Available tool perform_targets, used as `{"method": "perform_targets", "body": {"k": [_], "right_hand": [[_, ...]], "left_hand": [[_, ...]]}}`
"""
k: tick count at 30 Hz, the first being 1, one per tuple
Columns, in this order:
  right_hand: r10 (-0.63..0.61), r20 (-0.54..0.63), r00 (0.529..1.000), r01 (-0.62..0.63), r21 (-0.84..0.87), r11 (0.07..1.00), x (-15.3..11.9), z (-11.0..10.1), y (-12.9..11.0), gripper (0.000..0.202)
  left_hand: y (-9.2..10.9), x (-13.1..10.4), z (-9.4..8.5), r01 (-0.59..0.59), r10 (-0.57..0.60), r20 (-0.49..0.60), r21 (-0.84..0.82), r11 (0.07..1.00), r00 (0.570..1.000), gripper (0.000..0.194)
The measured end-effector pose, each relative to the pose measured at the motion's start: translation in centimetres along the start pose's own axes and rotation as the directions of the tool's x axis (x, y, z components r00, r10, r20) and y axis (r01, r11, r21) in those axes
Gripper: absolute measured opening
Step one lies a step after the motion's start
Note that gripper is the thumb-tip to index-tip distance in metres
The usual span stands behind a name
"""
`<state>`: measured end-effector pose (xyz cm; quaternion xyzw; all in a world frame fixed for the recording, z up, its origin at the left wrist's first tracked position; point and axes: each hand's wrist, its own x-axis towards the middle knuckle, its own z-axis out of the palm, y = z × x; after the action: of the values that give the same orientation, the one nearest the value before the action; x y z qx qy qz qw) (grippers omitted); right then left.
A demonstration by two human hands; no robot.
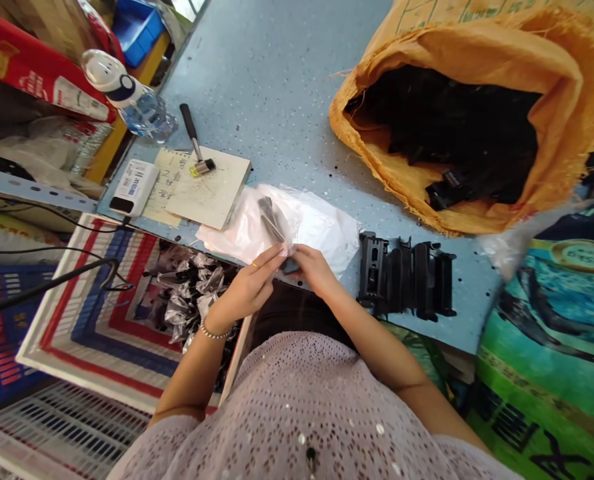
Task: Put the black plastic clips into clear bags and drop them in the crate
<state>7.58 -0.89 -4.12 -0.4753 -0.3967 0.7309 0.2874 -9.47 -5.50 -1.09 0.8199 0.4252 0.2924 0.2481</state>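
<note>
We hold a small clear plastic bag (pixel 275 227) with a dark part inside it, up at the near edge of the blue table (pixel 277 80), right over a loose stack of the same clear bags (pixel 317 227) spread on the tabletop. Our left hand (pixel 249 287) pinches the bag's lower end between thumb and fingertips, closed firmly on it, a bracelet at the wrist. Our right hand (pixel 317 270) meets it from the other side, fingers curled in and closed on the same lower end, so the bag's long body sticks up and away from both hands, tilted toward the far left. Just to the right of our right hand, a row of black plastic parts (pixel 407 277) lies on the table, apart from the bag. Farther right and back sits an open orange sack (pixel 551 87) with more black parts inside. To the left of our hands, below the table edge, a striped box (pixel 91 333) holds bagged parts (pixel 187 293). Beyond the bags lie a board (pixel 217 193) with a small hammer (pixel 195 143) on it, a white box (pixel 134 187), and a water bottle (pixel 127 93) lying on its side.
</note>
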Motion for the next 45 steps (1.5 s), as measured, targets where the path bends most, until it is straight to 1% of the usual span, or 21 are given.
{"method": "perform_targets", "body": {"k": [3,6,7,9,11,12,15,16,18,22,23,25,26,28,30,33,36,38,41,43,45], "right_hand": [[-0.179,0.125,0.976,0.216,-0.437,0.873,-3.4,0.1,-1.9,0.016],[-0.164,0.458,0.873,0.402,-0.487,0.775,-6.8,-2.3,-4.2,0.027],[-0.171,0.464,0.869,0.427,-0.53,0.733,-7.8,-3.8,-5.0,0.031],[-0.237,0.263,0.935,0.353,-0.752,0.556,-9.3,-7.1,-6.0,0.032],[-0.354,-0.014,0.935,0.093,-0.955,0.283,-10.2,-10.2,-6.4,0.031],[-0.386,-0.08,0.919,-0.025,-0.989,0.145,-10.4,-11.3,-6.5,0.032],[-0.322,-0.033,0.946,-0.086,-0.985,-0.151,-10.3,-13.1,-6.4,0.04],[-0.286,0.021,0.958,-0.04,-0.978,-0.207,-10.1,-13.2,-6.5,0.042],[-0.232,0.132,0.964,0.062,-0.957,-0.284,-9.7,-13.4,-6.7,0.045],[-0.217,0.313,0.925,0.223,-0.907,-0.358,-8.3,-14.6,-7.0,0.049],[-0.23,0.352,0.907,0.254,-0.894,-0.368,-7.7,-15.1,-7.0,0.05],[-0.241,0.426,0.872,0.326,-0.873,-0.362,-6.2,-16.2,-7.1,0.048],[-0.237,0.456,0.858,0.366,-0.866,-0.34,-5.5,-16.7,-7.2,0.047],[-0.219,0.494,0.842,0.434,-0.859,-0.271,-4.4,-17.5,-7.7,0.044],[-0.225,0.486,0.845,0.448,-0.872,-0.199,-4.0,-18.0,-8.3,0.038],[-0.369,0.3,0.88,0.338,-0.94,0.041,-4.8,-17.6,-8.5,0.038],[-0.365,-0.024,0.931,0.231,-0.737,0.635,-5.2,-14.9,-7.0,0.04],[-0.189,-0.051,0.981,0.158,-0.362,0.919,-4.6,-11.9,-5.5,0.04],[-0.076,0.029,0.997,0.08,-0.172,0.982,-3.1,-7.8,-3.6,0.038],[-0.158,-0.039,0.987,0.129,-0.401,0.907,-2.5,-6.3,-3.2,0.034],[-0.31,-0.075,0.948,0.187,-0.658,0.729,-2.6,-5.8,-3.2,0.034]], "left_hand": [[2.7,-1.2,-1.8,-0.01,0.01,-0.012,-0.014,1.0,1.0,0.067],[4.9,-4.9,-7.2,0.113,-0.113,0.03,0.002,0.994,0.993,0.048],[4.9,-6.6,-9.2,0.183,-0.182,0.127,-0.001,0.983,0.975,0.042],[2.8,-10.2,-12.4,0.316,-0.305,0.294,0.014,0.949,0.906,0.031],[-1.8,-12.7,-13.3,0.559,-0.553,0.326,0.085,0.825,0.767,0.023],[-4.6,-13.5,-12.9,0.694,-0.706,0.317,0.171,0.699,0.633,0.027],[-12.7,-13.5,-9.5,0.865,-0.953,0.092,0.402,0.301,0.289,0.029],[-14.6,-13.1,-8.3,0.874,-0.972,0.041,0.43,0.225,0.23,0.029],[-16.9,-12.1,-6.8,0.882,-0.981,0.028,0.435,0.184,0.191,0.032],[-14.6,-10.5,-7.4,0.909,-0.955,0.193,0.31,0.278,0.226,0.043],[-13.0,-9.9,-7.8,0.918,-0.919,0.288,0.212,0.336,0.27,0.046],[-9.1,-8.0,-7.7,0.884,-0.797,0.408,-0.056,0.465,0.445,0.049],[-7.3,-6.6,-7.0,0.825,-0.736,0.381,-0.185,0.533,0.56,0.047],[-4.5,-3.0,-4.5,0.672,-0.674,0.092,-0.253,0.697,0.733,0.038],[-3.6,0.7,-1.3,0.57,-0.579,-0.213,-0.11,0.814,0.787,0.028],[-5.0,4.2,1.7,0.562,-0.543,-0.279,-0.012,0.827,0.792,0.014],[-6.9,4.4,1.4,0.554,-0.589,-0.197,-0.207,0.807,0.784,0.015],[-7.4,3.8,0.5,0.552,-0.632,-0.202,-0.339,0.762,0.748,0.015],[-7.1,3.1,-0.1,0.586,-0.74,-0.17,-0.509,0.631,0.65,0.024],[-6.7,2.9,-0.1,0.593,-0.781,-0.137,-0.575,0.563,0.609,0.024],[-6.5,2.8,0.1,0.584,-0.788,-0.17,-0.582,0.565,0.592,0.022]]}}
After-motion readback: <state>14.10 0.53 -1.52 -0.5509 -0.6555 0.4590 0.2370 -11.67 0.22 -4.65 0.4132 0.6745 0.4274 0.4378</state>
